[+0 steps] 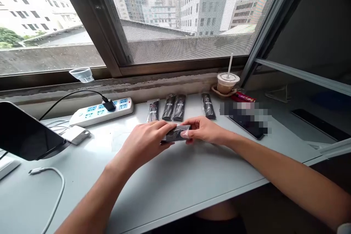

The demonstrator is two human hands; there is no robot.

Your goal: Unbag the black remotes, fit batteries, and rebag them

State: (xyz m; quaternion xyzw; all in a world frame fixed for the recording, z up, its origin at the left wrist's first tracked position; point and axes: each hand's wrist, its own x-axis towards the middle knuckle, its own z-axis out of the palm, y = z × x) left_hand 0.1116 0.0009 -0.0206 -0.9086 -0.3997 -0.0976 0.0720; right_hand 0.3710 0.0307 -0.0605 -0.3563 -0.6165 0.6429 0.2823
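Between my two hands, just above the desk, is a black item in a clear plastic bag; its exact kind does not show. My left hand grips its left end, fingers over the top. My right hand pinches its right end between thumb and fingers. Behind them lie similar black bagged packets with small white labels: one packet on the left, a pair with a nearer packet and a neighbouring packet, and another packet further right.
A white power strip with a black plug stands at the back left, near a dark tablet and a white cable. Back right are a lidded drink cup and a phone, partly blurred. A window runs behind the desk.
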